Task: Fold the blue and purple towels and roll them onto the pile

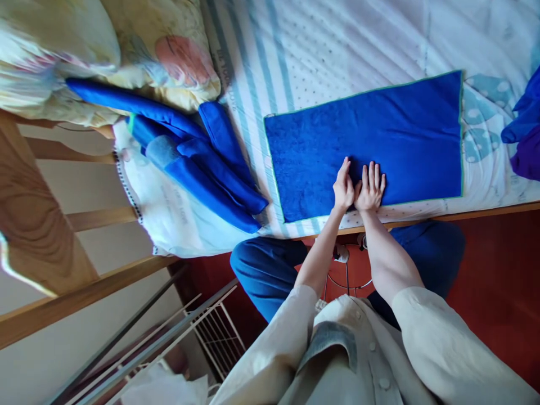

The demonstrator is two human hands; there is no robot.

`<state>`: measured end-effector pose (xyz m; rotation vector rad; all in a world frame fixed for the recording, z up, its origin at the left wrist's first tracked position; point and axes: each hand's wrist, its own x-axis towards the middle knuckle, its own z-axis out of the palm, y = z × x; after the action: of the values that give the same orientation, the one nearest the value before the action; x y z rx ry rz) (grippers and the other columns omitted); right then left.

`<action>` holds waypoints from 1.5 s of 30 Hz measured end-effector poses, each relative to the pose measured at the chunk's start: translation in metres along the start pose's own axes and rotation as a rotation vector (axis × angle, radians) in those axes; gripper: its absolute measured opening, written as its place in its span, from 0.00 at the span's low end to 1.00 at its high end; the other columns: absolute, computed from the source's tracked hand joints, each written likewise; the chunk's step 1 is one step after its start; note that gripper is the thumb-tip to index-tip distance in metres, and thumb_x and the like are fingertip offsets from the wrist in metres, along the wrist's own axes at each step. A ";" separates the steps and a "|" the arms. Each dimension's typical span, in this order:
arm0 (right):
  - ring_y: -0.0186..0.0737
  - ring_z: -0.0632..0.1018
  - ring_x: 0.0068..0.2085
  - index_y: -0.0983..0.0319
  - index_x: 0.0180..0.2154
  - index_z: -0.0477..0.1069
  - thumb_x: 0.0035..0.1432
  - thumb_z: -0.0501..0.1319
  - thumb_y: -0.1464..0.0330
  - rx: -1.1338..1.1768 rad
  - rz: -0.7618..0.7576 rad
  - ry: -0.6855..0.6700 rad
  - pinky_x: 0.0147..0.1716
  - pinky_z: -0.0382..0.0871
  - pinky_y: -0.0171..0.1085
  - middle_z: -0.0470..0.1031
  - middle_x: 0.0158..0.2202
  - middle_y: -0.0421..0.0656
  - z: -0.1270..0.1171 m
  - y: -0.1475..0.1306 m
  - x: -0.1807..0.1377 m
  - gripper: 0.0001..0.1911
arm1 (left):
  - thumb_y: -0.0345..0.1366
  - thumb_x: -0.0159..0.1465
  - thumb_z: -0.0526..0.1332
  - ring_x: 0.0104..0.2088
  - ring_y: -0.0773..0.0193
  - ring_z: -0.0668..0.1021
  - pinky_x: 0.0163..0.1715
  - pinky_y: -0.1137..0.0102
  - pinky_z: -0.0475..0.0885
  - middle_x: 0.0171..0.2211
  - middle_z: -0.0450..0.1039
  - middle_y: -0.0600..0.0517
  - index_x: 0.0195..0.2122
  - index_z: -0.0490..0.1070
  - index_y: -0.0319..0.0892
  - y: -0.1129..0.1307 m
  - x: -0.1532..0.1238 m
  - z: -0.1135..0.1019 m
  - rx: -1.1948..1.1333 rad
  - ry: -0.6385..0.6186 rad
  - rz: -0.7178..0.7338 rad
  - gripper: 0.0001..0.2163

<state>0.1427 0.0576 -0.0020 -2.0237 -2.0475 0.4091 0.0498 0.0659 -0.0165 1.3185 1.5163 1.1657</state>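
A blue towel (405, 135) with thin green edging lies spread flat on the bed, with slight wrinkles toward its right half. My left hand (343, 187) rests on its near part, turned on its side with the fingers extended. Just beside it, my right hand (370, 188) presses palm down on the same towel, fingers spread. Neither hand grips anything. To the left, several folded blue towels (202, 157) lie in a loose pile, partly over a white pillow (169, 211).
Patterned pillows (169, 50) sit at the upper left, by the wooden bed frame (46, 225). Blue and purple cloths (525, 124) lie at the right edge. A white wire rack (219, 332) stands lower left. The bed's near edge runs before my knees.
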 end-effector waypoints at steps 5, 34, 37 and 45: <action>0.51 0.58 0.78 0.65 0.73 0.63 0.73 0.44 0.68 -0.004 -0.018 0.012 0.76 0.50 0.61 0.60 0.75 0.55 -0.007 -0.002 -0.002 0.31 | 0.59 0.77 0.42 0.75 0.53 0.64 0.76 0.55 0.58 0.74 0.62 0.42 0.72 0.65 0.44 -0.021 -0.010 -0.076 0.141 0.031 0.050 0.33; 0.51 0.58 0.78 0.65 0.72 0.64 0.73 0.45 0.67 0.041 0.004 -0.004 0.75 0.50 0.61 0.61 0.75 0.55 -0.011 -0.006 -0.002 0.32 | 0.52 0.75 0.50 0.80 0.52 0.50 0.79 0.49 0.37 0.76 0.57 0.43 0.71 0.67 0.43 -0.020 0.088 -0.138 0.555 -0.271 0.160 0.29; 0.51 0.58 0.78 0.64 0.72 0.65 0.72 0.45 0.67 0.041 0.007 -0.015 0.76 0.50 0.61 0.61 0.75 0.55 -0.011 -0.006 -0.001 0.32 | 0.54 0.74 0.51 0.80 0.51 0.47 0.78 0.47 0.35 0.77 0.54 0.42 0.72 0.65 0.40 -0.019 0.107 -0.187 0.660 -0.128 0.022 0.32; 0.50 0.59 0.77 0.64 0.72 0.65 0.72 0.45 0.67 0.084 0.015 -0.011 0.76 0.50 0.62 0.62 0.75 0.53 -0.009 -0.005 -0.002 0.32 | 0.66 0.71 0.50 0.80 0.57 0.36 0.79 0.54 0.29 0.77 0.55 0.51 0.69 0.68 0.39 -0.008 0.138 -0.199 0.656 -0.136 -0.036 0.38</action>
<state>0.1410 0.0564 0.0086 -1.9935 -1.9877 0.5010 -0.1618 0.1753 0.0273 1.7369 1.8891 0.5435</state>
